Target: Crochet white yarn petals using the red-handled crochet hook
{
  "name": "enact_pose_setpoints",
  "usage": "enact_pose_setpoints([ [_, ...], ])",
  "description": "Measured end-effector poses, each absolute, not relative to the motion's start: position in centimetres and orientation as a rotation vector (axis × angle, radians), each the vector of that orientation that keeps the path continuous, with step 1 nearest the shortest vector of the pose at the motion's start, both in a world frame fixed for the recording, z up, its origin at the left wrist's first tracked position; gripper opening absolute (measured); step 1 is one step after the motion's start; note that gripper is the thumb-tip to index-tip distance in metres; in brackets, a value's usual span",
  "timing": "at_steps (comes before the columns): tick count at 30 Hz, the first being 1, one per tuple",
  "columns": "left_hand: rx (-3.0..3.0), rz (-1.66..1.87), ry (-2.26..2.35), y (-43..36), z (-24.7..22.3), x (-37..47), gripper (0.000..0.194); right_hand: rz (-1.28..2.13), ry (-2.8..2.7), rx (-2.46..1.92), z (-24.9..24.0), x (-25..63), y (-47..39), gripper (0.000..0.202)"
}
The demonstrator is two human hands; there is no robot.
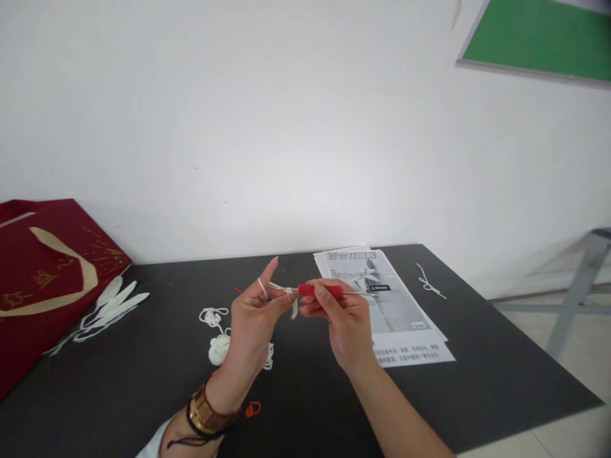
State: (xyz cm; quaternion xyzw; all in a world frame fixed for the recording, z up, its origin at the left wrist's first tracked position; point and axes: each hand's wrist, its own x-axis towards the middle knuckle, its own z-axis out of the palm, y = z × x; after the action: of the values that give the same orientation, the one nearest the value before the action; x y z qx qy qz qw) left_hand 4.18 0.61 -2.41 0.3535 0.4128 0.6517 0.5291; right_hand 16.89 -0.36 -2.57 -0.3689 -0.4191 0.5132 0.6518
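My right hand (351, 318) grips a crochet hook by its red handle (329, 291), and the metal shaft sticks out to the right. My left hand (252, 318) pinches a small piece of white crochet work (293, 310) close to the hook's other end. White yarn loops round my raised left index finger. A thin red bit (237, 289) shows beyond the left knuckles; its kind is unclear. Under the left hand a ball of white yarn (219, 350) lies on the table, partly hidden by the wrist. An orange stitch marker (252, 409) rests near the left forearm.
Printed sheets (405, 312) lie on the black table (477, 369) behind my right hand. A short tied white yarn (429, 284) is farther right. At the left, several white crocheted petals (117, 302) lean on a dark red bag (57, 254). A white wall (286, 127) stands behind.
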Motion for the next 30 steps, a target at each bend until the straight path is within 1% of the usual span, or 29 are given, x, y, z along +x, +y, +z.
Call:
enact_pose_setpoints([
  [2, 0.749, 1.518, 0.928, 0.8, -2.4, 4.0, 0.07, 0.939, -1.177, -0.871, -3.2, 16.9, -0.7, 0.013],
  [4, 0.633, 1.418, 0.846, 1.0, -2.3, 3.6, 0.072, 0.647, -1.501, -0.812, -4.0, 17.0, -0.9, 0.026],
  [6, 0.565, 1.294, 0.787, 1.3, -1.9, 3.0, 0.068, 0.411, -1.715, -0.704, -4.7, 17.3, -1.0, 0.041],
  [8, 0.562, 1.206, 0.761, 1.5, -1.4, 2.2, 0.062, 0.32, -1.799, -0.659, -5.0, 17.6, -0.9, 0.049],
  [11, 0.589, 1.159, 0.72, 1.7, -0.7, 1.3, 0.061, 0.457, -1.708, -0.676, -4.4, 17.8, -0.8, 0.047],
  [16, 0.747, 1.155, 0.742, 1.6, -0.2, 0.5, 0.062, 0.888, -1.342, -0.694, -2.8, 17.4, -0.5, 0.019],
  [19, 0.788, 1.182, 0.767, 1.4, 0.0, 0.5, 0.062, 1.029, -1.203, -0.681, -2.5, 17.3, -0.3, 0.01],
  [23, 0.806, 1.214, 0.784, 1.2, 0.3, 0.4, 0.059, 1.098, -1.13, -0.686, -2.6, 17.7, 0.0, 0.008],
  [30, 0.84, 1.254, 0.785, 1.2, 0.8, 0.1, 0.061, 1.136, -1.03, -0.676, -2.5, 18.5, 0.2, 0.01],
])
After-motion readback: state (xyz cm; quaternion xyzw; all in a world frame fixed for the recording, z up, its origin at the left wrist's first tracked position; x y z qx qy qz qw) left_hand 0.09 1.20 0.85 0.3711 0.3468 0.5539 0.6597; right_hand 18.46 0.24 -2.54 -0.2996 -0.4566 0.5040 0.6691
